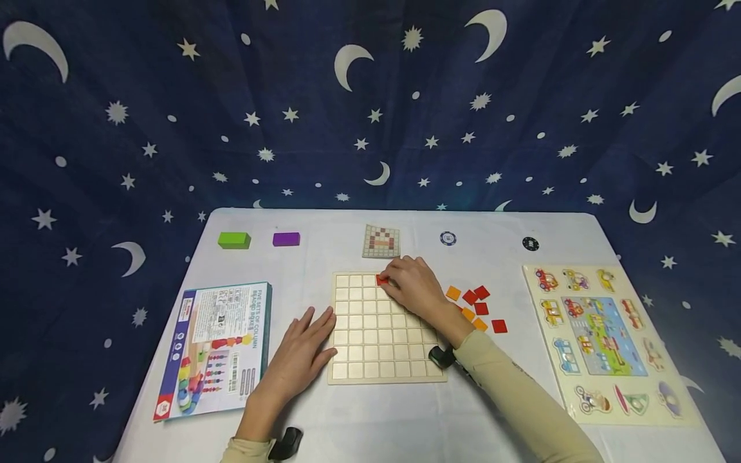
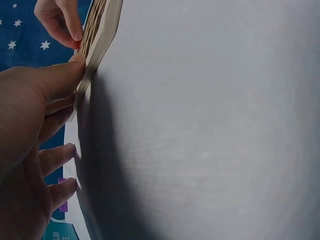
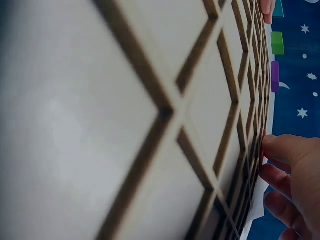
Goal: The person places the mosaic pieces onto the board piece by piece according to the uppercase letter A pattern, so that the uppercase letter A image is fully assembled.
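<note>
A wooden grid board [image 1: 363, 353] with square cells lies in the middle of the white table. My right hand [image 1: 415, 287] reaches over its far edge and pinches a red square tile [image 1: 381, 280] at a cell of the top row. In the right wrist view, thumb and fingers hold the red tile [image 3: 263, 145] at the grid. My left hand [image 1: 303, 350] lies beside the board's left edge with fingers spread, and its thumb touches the board's rim in the left wrist view. Just behind the board sits a small pattern card [image 1: 381, 242] printed with a coloured grid.
Several loose red and orange tiles [image 1: 481, 308] lie right of the board. A boxed toy [image 1: 226, 347] is at left, a vehicle puzzle board [image 1: 608, 344] at right. Along the back are a green block [image 1: 234, 240], a purple block [image 1: 286, 239] and two round chips [image 1: 448, 238].
</note>
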A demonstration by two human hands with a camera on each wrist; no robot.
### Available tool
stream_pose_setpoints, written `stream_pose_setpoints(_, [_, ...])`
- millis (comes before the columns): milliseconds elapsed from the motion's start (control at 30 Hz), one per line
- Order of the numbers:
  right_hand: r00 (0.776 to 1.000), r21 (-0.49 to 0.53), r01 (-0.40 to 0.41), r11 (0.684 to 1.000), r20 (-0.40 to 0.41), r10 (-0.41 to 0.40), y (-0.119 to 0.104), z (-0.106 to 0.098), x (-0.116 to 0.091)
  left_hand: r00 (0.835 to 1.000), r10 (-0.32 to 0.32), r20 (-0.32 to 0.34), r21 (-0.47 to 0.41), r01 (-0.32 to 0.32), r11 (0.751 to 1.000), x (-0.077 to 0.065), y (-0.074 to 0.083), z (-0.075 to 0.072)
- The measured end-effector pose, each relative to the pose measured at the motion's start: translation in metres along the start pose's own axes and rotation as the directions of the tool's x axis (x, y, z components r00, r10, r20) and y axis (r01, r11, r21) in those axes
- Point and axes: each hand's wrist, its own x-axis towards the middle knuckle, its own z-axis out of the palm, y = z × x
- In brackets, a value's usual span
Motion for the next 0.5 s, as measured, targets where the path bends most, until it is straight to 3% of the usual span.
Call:
stream_pose_setpoints(300, [0.998,0.117,-0.04,0.992,0.054,0.034,0.008,-0.007,-0.022,1.0,-0.012,0.0,-0.006,0.012,1.0,-0.003,0.001,0.0])
stream_pose_setpoints(500, [0.989,0.165,-0.134,0.977,-0.038,0.142,0.041,-0.025,-0.063,1.0,-0.004,0.001,-0.004,0.004,1.0,-0.002,0.002,-0.002])
